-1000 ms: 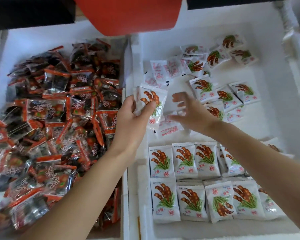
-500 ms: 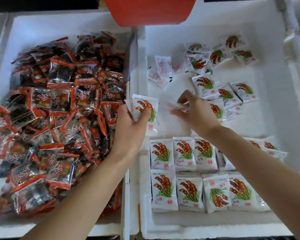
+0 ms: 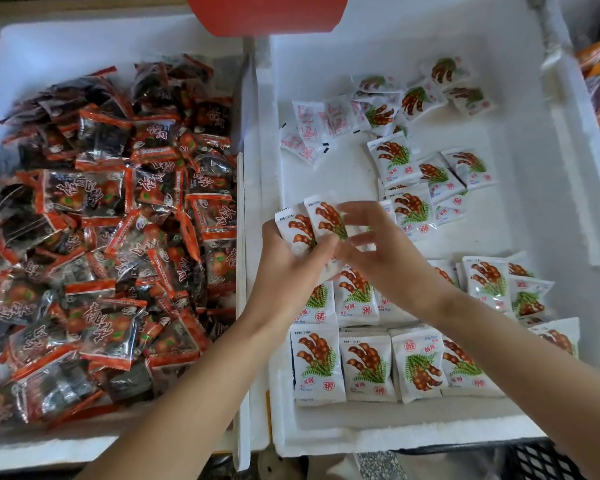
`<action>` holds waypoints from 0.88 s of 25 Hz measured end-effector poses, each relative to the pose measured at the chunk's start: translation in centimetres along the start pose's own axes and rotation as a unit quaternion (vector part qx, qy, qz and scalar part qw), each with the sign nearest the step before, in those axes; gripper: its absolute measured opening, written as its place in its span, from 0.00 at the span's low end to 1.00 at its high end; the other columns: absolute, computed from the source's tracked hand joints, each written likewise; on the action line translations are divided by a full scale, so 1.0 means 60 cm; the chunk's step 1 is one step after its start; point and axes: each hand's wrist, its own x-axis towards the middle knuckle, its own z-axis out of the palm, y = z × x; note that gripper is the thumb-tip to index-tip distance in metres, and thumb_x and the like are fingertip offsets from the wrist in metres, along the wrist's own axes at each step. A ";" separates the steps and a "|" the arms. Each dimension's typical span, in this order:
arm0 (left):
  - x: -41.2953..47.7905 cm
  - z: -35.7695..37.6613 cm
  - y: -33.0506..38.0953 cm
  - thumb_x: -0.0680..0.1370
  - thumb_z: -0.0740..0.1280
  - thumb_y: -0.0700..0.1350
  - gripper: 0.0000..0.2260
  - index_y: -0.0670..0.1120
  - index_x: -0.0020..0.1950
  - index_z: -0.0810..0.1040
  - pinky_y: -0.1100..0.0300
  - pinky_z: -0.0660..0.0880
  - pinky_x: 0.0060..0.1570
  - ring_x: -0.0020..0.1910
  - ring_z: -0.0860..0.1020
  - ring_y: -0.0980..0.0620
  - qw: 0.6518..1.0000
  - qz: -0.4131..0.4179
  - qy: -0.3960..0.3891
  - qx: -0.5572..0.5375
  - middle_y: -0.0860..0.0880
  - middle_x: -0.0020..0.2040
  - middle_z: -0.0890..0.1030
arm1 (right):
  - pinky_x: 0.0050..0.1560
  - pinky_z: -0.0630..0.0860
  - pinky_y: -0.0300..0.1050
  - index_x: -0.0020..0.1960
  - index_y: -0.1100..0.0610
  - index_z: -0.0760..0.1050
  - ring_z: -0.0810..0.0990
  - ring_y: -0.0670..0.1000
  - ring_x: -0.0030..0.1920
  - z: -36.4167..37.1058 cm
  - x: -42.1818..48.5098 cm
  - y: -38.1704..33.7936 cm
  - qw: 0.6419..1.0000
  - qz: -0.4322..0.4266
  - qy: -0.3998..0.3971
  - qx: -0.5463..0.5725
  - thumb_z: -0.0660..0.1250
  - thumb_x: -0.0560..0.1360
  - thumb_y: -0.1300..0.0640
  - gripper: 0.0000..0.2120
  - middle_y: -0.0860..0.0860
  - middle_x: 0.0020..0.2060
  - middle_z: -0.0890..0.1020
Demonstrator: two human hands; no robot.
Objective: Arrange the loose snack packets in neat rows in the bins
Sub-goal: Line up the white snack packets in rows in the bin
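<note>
Only the head view to go on here. The left hand [image 3: 291, 268] has its grip closed round two white tamarind packets [image 3: 323, 216], fanned side by side. It holds them above the right foam bin [image 3: 551, 174], just past the tidy rows [image 3: 364, 368] at the near end.

The right hand [image 3: 392, 261] is up against that same pair. Its fingers [image 3: 368, 213] are smeared with blur, so I can't tell if its grip is pinching a packet or just open and nudging.

More loose packets [image 3: 409, 174] lie scattered toward the far end, some face down. The left foam bin [image 3: 84, 36] is heaped with dark red-trimmed packets [image 3: 101, 237], no rows at all.

These look like light, puffy little pillows in slick film, so I'd guess they slide off each other easily. Probably best taken by the flat crimped edges, or pinched gently across the faces, a few at a time.
</note>
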 end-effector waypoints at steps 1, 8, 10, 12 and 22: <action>-0.002 -0.001 -0.002 0.78 0.68 0.39 0.14 0.41 0.62 0.71 0.68 0.78 0.42 0.47 0.83 0.60 1.000 0.003 -0.004 0.018 0.48 0.50 0.83 | 0.40 0.74 0.28 0.64 0.47 0.64 0.76 0.35 0.45 -0.005 0.001 0.001 1.000 0.021 0.003 -0.010 0.71 0.71 0.50 0.25 0.39 0.50 0.74; 0.002 -0.038 0.003 0.78 0.68 0.40 0.16 0.42 0.64 0.71 0.69 0.76 0.43 0.49 0.81 0.60 0.996 0.038 0.042 0.069 0.49 0.54 0.81 | 0.42 0.80 0.44 0.45 0.57 0.76 0.82 0.51 0.42 -0.026 -0.005 0.019 0.993 0.082 0.077 -0.029 0.65 0.77 0.53 0.07 0.51 0.40 0.83; 0.003 -0.053 0.013 0.78 0.68 0.38 0.17 0.42 0.65 0.70 0.72 0.75 0.40 0.48 0.80 0.61 0.995 0.051 0.055 0.065 0.48 0.55 0.80 | 0.34 0.76 0.35 0.43 0.56 0.75 0.80 0.47 0.36 -0.016 -0.002 0.023 0.991 0.104 0.045 -0.075 0.64 0.77 0.53 0.08 0.49 0.38 0.82; 0.003 -0.063 0.018 0.77 0.68 0.38 0.17 0.43 0.65 0.70 0.72 0.75 0.40 0.48 0.80 0.62 0.995 0.057 0.059 0.059 0.49 0.55 0.80 | 0.30 0.71 0.28 0.44 0.56 0.76 0.78 0.41 0.34 0.008 0.002 0.026 0.989 0.103 -0.003 -0.109 0.66 0.76 0.54 0.06 0.45 0.37 0.80; -0.007 -0.058 0.004 0.77 0.68 0.38 0.18 0.41 0.66 0.71 0.64 0.80 0.45 0.51 0.82 0.56 0.998 0.022 0.042 0.035 0.46 0.56 0.81 | 0.36 0.70 0.29 0.52 0.59 0.75 0.78 0.48 0.42 0.052 0.012 0.045 0.982 0.111 -0.039 -0.144 0.72 0.72 0.52 0.14 0.51 0.43 0.80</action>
